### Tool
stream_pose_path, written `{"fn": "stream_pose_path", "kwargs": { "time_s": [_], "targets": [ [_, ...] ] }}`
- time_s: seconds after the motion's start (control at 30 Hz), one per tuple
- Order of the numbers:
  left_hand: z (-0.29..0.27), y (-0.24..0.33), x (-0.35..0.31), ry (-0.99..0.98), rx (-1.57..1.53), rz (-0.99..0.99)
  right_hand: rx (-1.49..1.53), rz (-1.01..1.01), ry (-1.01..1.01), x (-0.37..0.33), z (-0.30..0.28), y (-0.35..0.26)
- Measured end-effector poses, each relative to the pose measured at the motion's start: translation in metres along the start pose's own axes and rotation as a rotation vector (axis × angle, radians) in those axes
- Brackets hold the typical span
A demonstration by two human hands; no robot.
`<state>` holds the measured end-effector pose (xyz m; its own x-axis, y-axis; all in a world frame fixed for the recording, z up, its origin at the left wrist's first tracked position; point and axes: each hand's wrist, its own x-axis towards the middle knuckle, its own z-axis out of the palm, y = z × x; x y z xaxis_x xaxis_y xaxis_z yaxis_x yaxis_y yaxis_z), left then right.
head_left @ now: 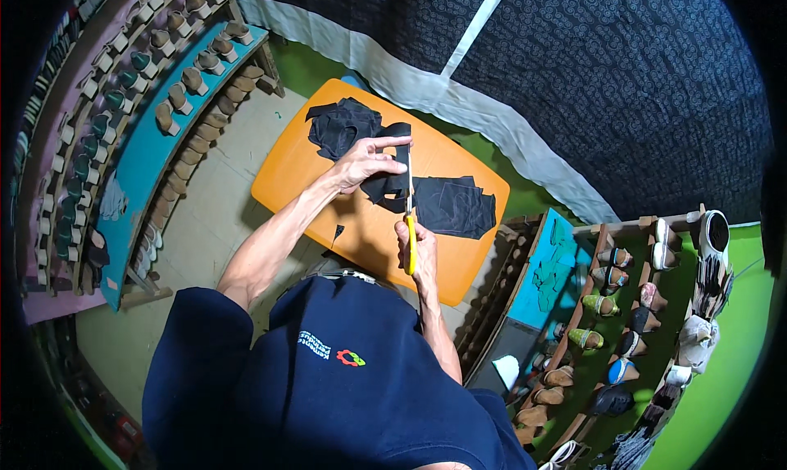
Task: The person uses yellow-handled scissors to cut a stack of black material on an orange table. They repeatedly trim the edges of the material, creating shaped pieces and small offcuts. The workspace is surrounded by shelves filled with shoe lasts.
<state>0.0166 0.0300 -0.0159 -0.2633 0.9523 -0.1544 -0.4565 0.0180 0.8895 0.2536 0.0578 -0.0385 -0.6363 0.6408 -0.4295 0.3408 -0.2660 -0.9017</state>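
Note:
My left hand [361, 165] pinches a black fabric piece [400, 132] over the table, its thumb and fingers pointing right. In my right hand [424, 255] is a pair of scissors [411, 242] with yellow handles. Their blades point away from me and lie along the edge of the fabric, close to my left fingertips. Whether the blades are apart is too fine to tell. A crumpled heap of black fabric [338, 127] lies beyond my left hand. Right of the scissors, flat black fabric pieces [456, 209] are stacked. A small black scrap [338, 231] lies near the table's front edge.
Under the work stands an orange table [287, 171]. Racks of shoe forms and shoes [168, 109] rise at the left. At the right are a blue shelf [537, 302] with green scraps and another shoe rack [594, 330]. A dark patterned curtain [590, 84] hangs behind.

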Motion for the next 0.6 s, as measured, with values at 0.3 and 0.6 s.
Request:
{"fn": "stream_pose_path", "kwargs": {
  "time_s": [0.3,0.6],
  "targets": [
    [0.008,0.004,-0.009,0.047,0.007,-0.019,0.007,-0.004,-0.033,-0.001,0.004,-0.010],
    [0.016,-0.009,-0.012,0.015,-0.001,0.008,-0.009,-0.015,-0.025,0.006,0.002,-0.008]
  ]
}}
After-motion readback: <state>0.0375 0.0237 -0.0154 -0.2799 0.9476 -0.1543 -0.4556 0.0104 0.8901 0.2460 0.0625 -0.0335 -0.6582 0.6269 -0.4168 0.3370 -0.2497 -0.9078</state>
